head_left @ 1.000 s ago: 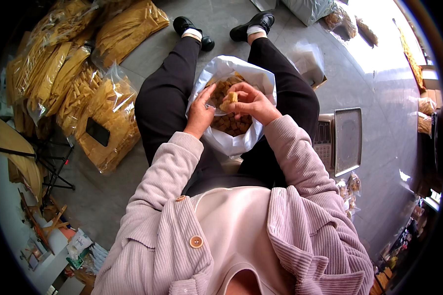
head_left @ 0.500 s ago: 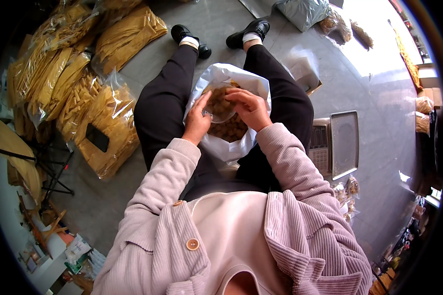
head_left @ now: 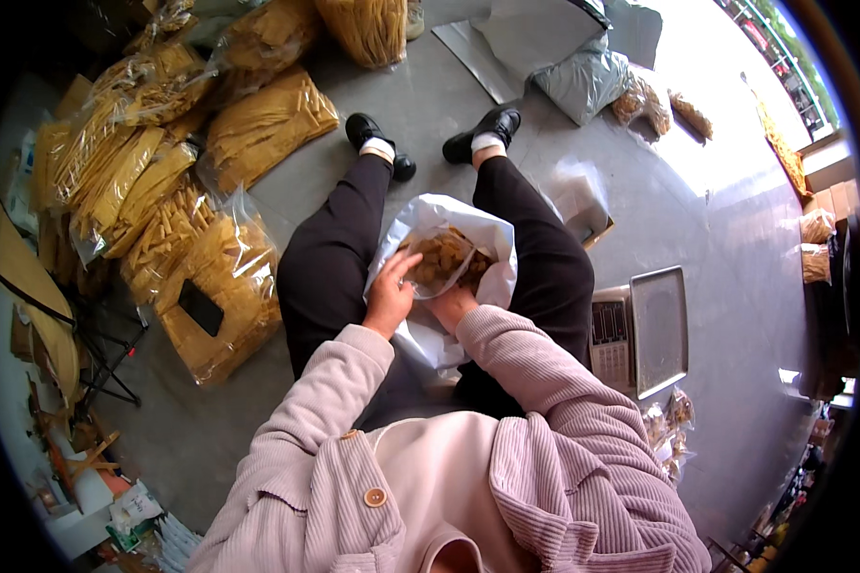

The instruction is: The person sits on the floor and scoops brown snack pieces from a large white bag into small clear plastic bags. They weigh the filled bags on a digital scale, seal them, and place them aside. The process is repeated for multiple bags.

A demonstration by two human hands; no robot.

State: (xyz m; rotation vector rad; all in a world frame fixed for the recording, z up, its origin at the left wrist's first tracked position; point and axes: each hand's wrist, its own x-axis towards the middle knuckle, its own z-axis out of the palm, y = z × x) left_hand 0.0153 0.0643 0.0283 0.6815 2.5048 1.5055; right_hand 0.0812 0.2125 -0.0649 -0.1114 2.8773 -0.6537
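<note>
Between my legs stands an open white bag [head_left: 492, 234] holding tan, chunky pieces [head_left: 441, 250], with a smaller clear plastic bag [head_left: 433, 279] inside its mouth. At the bag's left side, my left hand [head_left: 392, 291] grips the clear bag with curved fingers. My right hand [head_left: 452, 306] reaches down into the white bag on the right; its fingers are hidden beneath the plastic and bag contents, so whether they hold anything cannot be seen.
Bagged tan strips [head_left: 124, 181] are heaped at left, a dark phone [head_left: 201, 308] on one bundle, beside a folding chair [head_left: 24, 282]. A scale [head_left: 610, 339] with metal tray [head_left: 659, 329] lies right. Grey packages [head_left: 578, 81] and small snack bags [head_left: 667, 430] lie around.
The view has tilted, so the scene appears lower. My right hand, earlier holding a piece above the contents, has moved down into the bag, and its fingers are now out of sight.
</note>
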